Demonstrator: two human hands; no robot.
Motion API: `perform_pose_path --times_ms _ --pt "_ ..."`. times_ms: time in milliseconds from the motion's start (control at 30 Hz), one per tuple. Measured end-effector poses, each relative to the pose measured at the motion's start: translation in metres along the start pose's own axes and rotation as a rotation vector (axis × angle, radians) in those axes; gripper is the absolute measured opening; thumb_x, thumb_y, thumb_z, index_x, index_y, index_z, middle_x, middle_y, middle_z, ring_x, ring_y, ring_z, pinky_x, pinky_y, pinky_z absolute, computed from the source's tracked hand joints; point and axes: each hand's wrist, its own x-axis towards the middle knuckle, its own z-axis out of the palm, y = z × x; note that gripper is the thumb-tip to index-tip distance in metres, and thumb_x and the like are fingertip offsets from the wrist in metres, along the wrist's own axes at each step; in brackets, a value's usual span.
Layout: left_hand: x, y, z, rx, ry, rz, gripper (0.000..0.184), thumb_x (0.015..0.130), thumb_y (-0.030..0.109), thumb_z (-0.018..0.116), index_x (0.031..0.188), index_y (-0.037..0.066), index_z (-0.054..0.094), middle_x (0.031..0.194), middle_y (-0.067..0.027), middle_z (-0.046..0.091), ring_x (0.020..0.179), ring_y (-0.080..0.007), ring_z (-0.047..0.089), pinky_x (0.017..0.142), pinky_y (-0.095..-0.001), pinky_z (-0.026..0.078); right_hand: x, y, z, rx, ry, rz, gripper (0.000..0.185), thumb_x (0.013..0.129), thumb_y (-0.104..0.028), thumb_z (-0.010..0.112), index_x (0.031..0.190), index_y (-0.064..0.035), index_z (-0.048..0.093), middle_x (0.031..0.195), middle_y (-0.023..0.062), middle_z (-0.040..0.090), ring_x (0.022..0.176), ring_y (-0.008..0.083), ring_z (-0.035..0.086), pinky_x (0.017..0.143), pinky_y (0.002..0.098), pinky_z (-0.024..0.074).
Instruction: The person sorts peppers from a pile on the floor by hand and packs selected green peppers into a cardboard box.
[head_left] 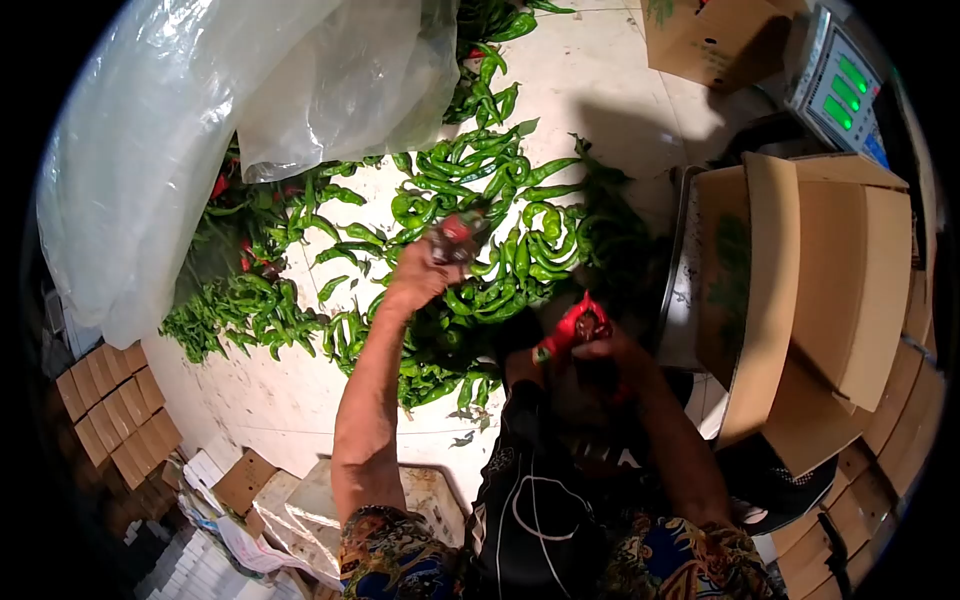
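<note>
The floor (250, 395) was pale tile, scuffed and specked with dirt, its joints showing as thin lines. Bright light fell across the middle, while a shadow (640, 125) darkened part of the upper right. A translucent plastic sheet (150, 190) covered the upper left (hung or draped, it was hard to tell). Brown cartons (118, 405) were stacked at lower left, near white packs (195, 555). At right, an open carton (770, 300) stood near a scale display (848, 92) with three green-lit readouts.

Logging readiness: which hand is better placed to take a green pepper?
Probably the left hand: it is over the green peppers, though blur hides whether its grip is free. The right hand sits nearer the body, by something red.
</note>
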Motion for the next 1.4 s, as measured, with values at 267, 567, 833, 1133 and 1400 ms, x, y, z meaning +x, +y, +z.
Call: perform_pose_path --times_ms 267,567,833,1133,1400 --pt "-0.095 0.026 0.08 -0.273 -0.134 0.045 0.055 0.081 0.016 0.072 0.129 0.0 0.049 0.115 -0.0134 0.063 0.102 -0.0219 0.064 0.083 -0.034 0.055 0.011 -0.053 0.067 -0.113 -0.095 -0.129 0.035 0.076 -0.006 0.074 0.108 -0.0066 0.061 0.095 0.0034 0.065 0.084 0.0123 0.062 0.075 0.0287 0.0489" --pt "-0.133 0.008 0.132 -0.487 -0.231 0.089 0.058 0.079 0.004 0.069 0.132 0.003 0.046 0.117 -0.009 0.06 0.104 -0.0248 0.061 0.089 -0.0417 0.053 -0.028 -0.061 0.104 -0.042 0.202 -0.404 0.06 0.086 -0.027 0.072 0.132 -0.0011 0.044 0.109 0.0071 0.061 0.096 0.0119 0.059 0.081 0.029 0.0493" --pt "-0.149 0.052 0.17 -0.712 -0.418 0.208 0.065 0.079 0.008 0.069 0.137 0.01 0.039 0.124 -0.0083 0.056 0.11 -0.0258 0.06 0.089 -0.0397 0.054 -0.076 -0.143 0.134 -0.865 0.485 -0.684 0.077 0.078 -0.039 0.075 0.132 0.0044 0.042 0.115 0.0196 0.059 0.105 0.0236 0.059 0.095 0.0355 0.0445" --pt "-0.067 0.186 0.266 -0.799 -0.526 0.462 0.055 0.092 0.024 0.06 0.14 0.011 0.039 0.138 -0.0127 0.049 0.126 -0.03 0.048 0.106 -0.0488 0.041 -0.101 -0.309 0.125 -0.744 0.299 -0.826 0.111 0.064 -0.046 0.084 0.137 0.0157 0.028 0.129 0.0279 0.053 0.114 0.0317 0.058 0.099 0.0375 0.0445" --pt "0.053 0.352 0.372 -0.543 -0.603 0.459 0.046 0.091 0.044 0.063 0.124 0.013 0.053 0.123 -0.0077 0.061 0.113 -0.0237 0.058 0.097 -0.0549 0.043 -0.188 -0.398 0.056 -0.874 0.795 -1.089 0.101 0.073 -0.055 0.074 0.139 0.0109 0.034 0.138 0.0297 0.043 0.128 0.0345 0.045 0.106 0.0406 0.0372"
